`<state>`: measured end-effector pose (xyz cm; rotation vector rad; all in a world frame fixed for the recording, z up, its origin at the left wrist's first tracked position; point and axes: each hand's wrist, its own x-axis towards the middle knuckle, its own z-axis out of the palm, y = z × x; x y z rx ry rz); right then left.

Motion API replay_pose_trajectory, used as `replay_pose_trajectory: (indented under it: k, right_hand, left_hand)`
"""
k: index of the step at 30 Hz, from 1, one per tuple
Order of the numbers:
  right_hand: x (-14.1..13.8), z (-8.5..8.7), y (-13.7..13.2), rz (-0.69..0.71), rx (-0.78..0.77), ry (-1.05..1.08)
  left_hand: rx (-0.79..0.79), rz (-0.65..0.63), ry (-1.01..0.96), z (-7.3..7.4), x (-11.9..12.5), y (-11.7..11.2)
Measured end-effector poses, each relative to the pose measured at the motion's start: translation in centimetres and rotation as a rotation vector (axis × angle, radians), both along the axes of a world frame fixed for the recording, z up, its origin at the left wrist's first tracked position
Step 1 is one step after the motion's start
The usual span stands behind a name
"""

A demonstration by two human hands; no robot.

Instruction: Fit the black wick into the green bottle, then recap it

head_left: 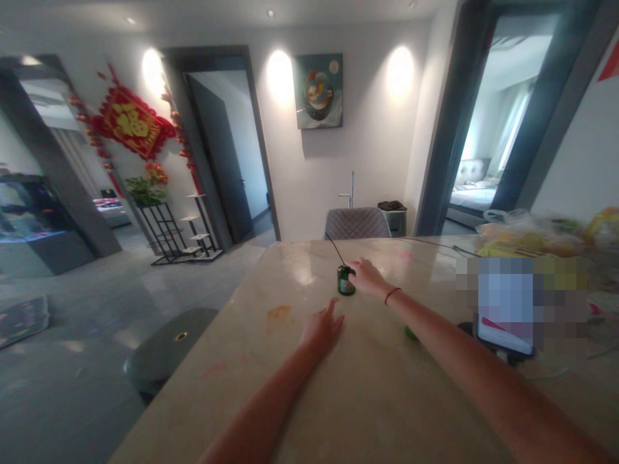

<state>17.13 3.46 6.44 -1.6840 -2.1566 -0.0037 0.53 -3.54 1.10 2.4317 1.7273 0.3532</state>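
A small dark green jar stands upright on the pale stone table, with a thin dark stick rising out of it toward the left. My right hand reaches across the table and its fingers close on the jar's right side. A thin red band sits on that wrist. My left hand lies flat on the table just short of the jar, fingers stretched out, holding nothing. A small green object peeks out from under my right forearm.
An orange smear marks the table left of my hands. A phone on a dark stand and a heap of bags and packets fill the right side. A grey chair stands at the far end, a round stool at the left.
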Motion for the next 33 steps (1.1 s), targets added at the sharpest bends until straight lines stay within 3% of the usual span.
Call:
replay_pose_trajectory:
  k: [6,14,27,33]
  right_hand:
    - [-0.8,0.8,1.2,-0.099,0.073,-0.005]
    - [-0.7,2.7,3.9,-0.092,-0.165,0.024]
    - [-0.8,4.6,3.7,-0.009,-0.135,-0.13]
    - [-1.0,4.6,3.8,0.03,-0.082,-0.18]
  left_hand:
    - [-0.014,-0.004,0.002,-0.1,-0.1,0.1]
    - [-0.003,-0.01,0.003,-0.3,-0.2,0.1]
    - [-0.008,-0.022,-0.032,-0.1,-0.2,0.0]
    - [0.0,-0.025,-0.055,-0.4,-0.2,0.3]
